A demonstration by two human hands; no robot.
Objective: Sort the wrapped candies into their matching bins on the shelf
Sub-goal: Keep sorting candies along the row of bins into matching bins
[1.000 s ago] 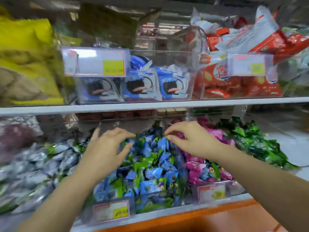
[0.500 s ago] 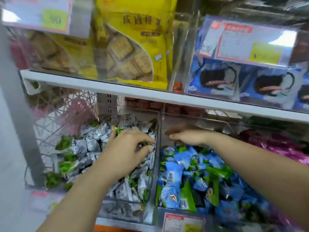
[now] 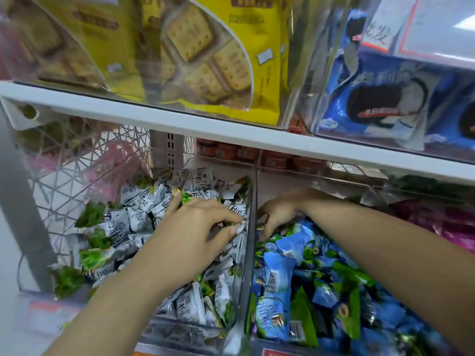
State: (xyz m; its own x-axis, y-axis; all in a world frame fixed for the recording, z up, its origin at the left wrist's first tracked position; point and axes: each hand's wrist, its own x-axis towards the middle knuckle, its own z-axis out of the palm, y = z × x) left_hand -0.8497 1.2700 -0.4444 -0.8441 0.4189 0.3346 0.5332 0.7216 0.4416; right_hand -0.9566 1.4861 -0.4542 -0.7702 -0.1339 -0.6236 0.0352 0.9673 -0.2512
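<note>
Two clear bins sit side by side on the lower shelf, and both hands are down in them. My view through the head camera shows the left bin heaped with white-and-green wrapped candies, and the right bin heaped with blue-and-green wrapped candies.

The left hand lies palm down over the white pile, fingers curled. Its thumb and forefinger pinch one white candy right against the wall between the bins. So little of that wrapper shows that I cannot tell which way its long axis runs.

The right hand reaches into the back left corner of the right bin, fingers bent down into the blue pile beside that same wall. Whether they grip anything I cannot tell; the fingertips are buried.

The piled candies point every way. One blue candy with a barcode lies with its long axis running roughly front to back.

Above, a white shelf board carries yellow biscuit bags and blue sandwich-cookie packs. Pink wrappers show far right, and a wire basket stands at the left.
</note>
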